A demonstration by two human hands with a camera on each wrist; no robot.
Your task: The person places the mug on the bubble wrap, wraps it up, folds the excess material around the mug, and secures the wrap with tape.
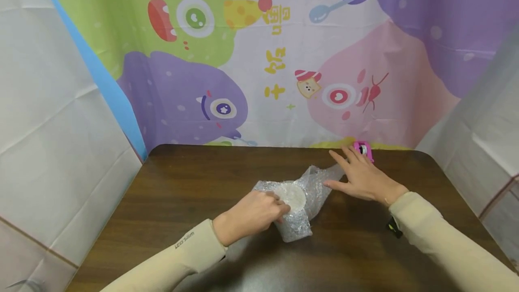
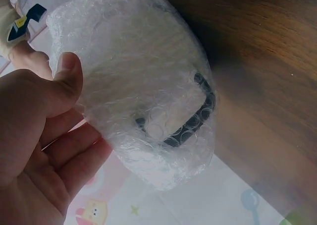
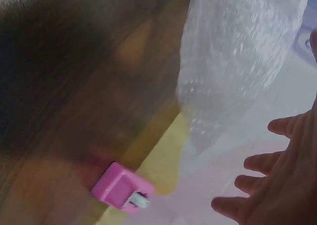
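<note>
Here we have a white round object in clear bubble wrap, lower centre, on the brown wooden bench. We see the left hand gripping its side; the right spreads empty near a small pink plastic holder. We judge it mostly covered, the right-hand flap unfastened.

Clear bubble wrap, brown-grained table

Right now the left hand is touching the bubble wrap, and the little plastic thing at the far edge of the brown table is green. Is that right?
Not quite: the little plastic thing at the far edge of the brown table is pink, as the head view shows. The left hand is touching the bubble wrap.
</note>
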